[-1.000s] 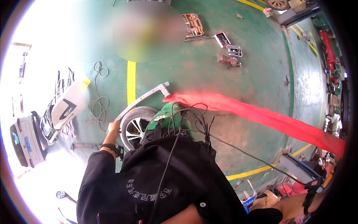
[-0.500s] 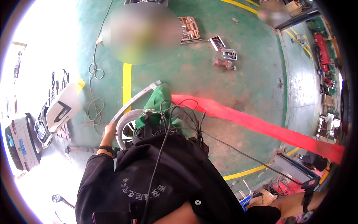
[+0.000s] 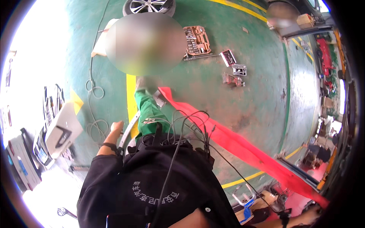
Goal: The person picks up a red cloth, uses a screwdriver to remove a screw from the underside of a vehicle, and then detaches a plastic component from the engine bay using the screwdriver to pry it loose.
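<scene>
At the left of the head view my left hand (image 3: 117, 126) is closed at the edge of a curved grey metal strip (image 3: 130, 128), which passes behind my green trouser leg (image 3: 150, 112). Just how the fingers grip it is hard to see. A long, bright red strip-like piece (image 3: 235, 144) runs slantwise from beyond my leg to the lower right. By its near end is my right hand (image 3: 315, 213), dark at the picture's rim with its fingers hidden. Black cables (image 3: 190, 125) hang in loops over my waist.
Beyond a blurred area lie an orange socket set case (image 3: 197, 40), two small trays (image 3: 228, 57) and a reddish tool (image 3: 232, 79) on the green floor. A wheel (image 3: 149, 5) is at the top. A white bumper-like panel (image 3: 62, 131) and looped hose (image 3: 98, 129) are left.
The floor items have shifted lower in view. The red piece has turned steeper, its near end dropping with my right hand. The wheel beside my leg is now almost wholly hidden.
</scene>
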Demonstrator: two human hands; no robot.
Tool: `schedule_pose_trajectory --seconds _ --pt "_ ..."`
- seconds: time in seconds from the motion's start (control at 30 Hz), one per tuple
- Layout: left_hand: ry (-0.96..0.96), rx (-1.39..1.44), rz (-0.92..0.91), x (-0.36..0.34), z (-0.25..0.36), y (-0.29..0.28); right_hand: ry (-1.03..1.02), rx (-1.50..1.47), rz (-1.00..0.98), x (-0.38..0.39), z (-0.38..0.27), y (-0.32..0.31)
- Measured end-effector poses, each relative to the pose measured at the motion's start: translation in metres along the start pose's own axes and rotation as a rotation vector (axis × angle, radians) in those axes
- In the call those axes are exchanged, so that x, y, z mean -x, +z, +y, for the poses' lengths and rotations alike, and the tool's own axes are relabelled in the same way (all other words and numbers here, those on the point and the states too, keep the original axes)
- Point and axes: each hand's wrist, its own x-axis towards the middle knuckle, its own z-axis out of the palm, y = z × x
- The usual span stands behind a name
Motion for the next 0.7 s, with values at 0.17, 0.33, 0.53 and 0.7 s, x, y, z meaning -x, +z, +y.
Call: schedule_pose_trajectory --seconds 0.17,0.33,0.53,0.7 --pt "0.058 -0.146 -0.149 -0.096 0.113 -0.084 -0.253 0.273 -0.505 0.122 -0.166 -0.040" --pt "0.258 -0.241 -0.020 -0.144 0.177 -0.178 -0.037 -0.460 -1.007 0.214 -0.373 -0.056" --pt "0.219 -0.239 0.053 -0.172 0.143 -0.221 0.309 -1.120 -1.525 0.275 -0.670 -0.072" --pt "0.156 -0.311 0.062 -0.138 0.038 -0.253 -0.192 -1.346 -1.619 0.327 -0.874 -0.087"
